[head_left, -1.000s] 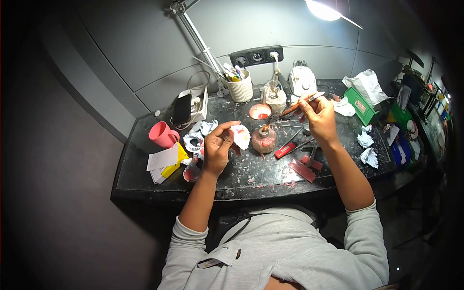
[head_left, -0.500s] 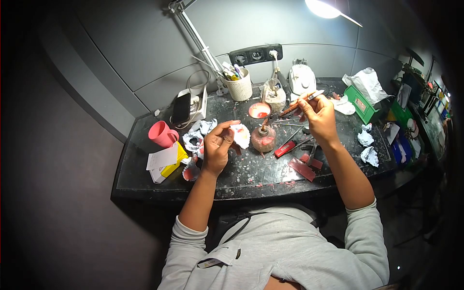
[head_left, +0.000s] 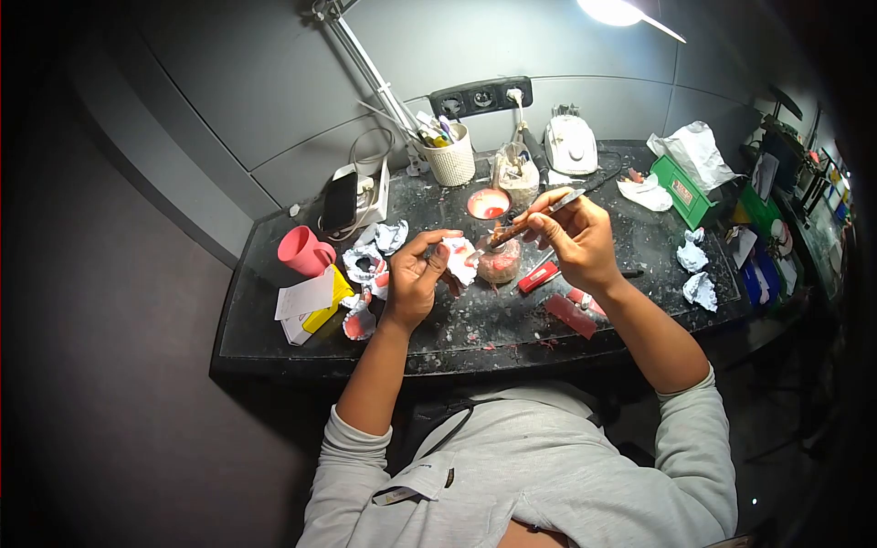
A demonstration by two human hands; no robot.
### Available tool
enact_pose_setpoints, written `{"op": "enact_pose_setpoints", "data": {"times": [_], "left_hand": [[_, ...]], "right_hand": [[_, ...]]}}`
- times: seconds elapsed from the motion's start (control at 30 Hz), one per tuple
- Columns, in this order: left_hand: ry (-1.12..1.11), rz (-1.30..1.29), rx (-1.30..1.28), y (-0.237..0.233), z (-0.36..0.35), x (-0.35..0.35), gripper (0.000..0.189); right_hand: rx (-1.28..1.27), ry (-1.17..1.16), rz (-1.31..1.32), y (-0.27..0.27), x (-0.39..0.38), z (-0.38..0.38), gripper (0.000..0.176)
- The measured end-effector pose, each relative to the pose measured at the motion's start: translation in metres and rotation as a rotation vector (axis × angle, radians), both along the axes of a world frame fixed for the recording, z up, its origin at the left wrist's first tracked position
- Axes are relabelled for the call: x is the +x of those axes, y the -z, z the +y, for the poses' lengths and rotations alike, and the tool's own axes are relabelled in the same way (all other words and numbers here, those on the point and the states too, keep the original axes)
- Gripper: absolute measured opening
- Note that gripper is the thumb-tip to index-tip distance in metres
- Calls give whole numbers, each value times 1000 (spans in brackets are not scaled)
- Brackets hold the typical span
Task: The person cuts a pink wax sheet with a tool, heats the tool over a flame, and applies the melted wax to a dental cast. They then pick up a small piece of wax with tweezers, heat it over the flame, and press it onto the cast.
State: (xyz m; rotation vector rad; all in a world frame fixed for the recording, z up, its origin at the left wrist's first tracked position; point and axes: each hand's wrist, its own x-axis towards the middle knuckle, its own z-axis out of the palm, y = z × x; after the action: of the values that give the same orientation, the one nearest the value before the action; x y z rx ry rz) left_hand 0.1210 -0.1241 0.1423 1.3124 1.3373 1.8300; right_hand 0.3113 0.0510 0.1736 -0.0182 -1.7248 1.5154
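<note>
My left hand is closed on a white plaster dental cast with pink wax on it, held up over the bench. In my right hand, pinched like a pen, is a wax knife with a brown handle. Its tip points down at the right edge of the cast. Just behind the tip stands a glass spirit burner, partly covered by my right hand and the tool. Beyond it sits a round dish of pink wax. A red-handled cutter and pink wax sheets lie below my right hand.
More plaster casts lie left of my left hand, near a pink mug and a yellow-and-white box. Behind are a phone, a pen cup and a white device. At right, a green box and crumpled white pieces.
My right hand has moved left and down, bringing the wax knife from near the burner to the cast. My left hand still holds the cast, nearly in place.
</note>
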Motion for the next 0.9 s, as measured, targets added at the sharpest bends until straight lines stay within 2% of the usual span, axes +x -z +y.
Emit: {"op": "enact_pose_setpoints", "data": {"times": [0.23, 0.43, 0.7, 0.8, 0.87, 0.9], "left_hand": [[3, -1, -10, 0, 0, 0, 32], [-16, 8, -40, 2, -1, -3, 35], [-16, -9, -38, 2, -1, -2, 35], [-21, -10, -33, 2, -2, -3, 35], [-31, -4, -19, 2, -1, -5, 36], [-33, -3, -16, 2, -1, -5, 36]], "right_hand": [[80, 14, 25, -2, 0, -7, 11], [493, 155, 136, -2, -1, -8, 11], [485, 84, 180, 1, -1, -3, 19], [419, 71, 176, -1, 2, -1, 18], [449, 166, 134, -6, 6, 3, 14], [359, 179, 167, -9, 5, 2, 7]]}}
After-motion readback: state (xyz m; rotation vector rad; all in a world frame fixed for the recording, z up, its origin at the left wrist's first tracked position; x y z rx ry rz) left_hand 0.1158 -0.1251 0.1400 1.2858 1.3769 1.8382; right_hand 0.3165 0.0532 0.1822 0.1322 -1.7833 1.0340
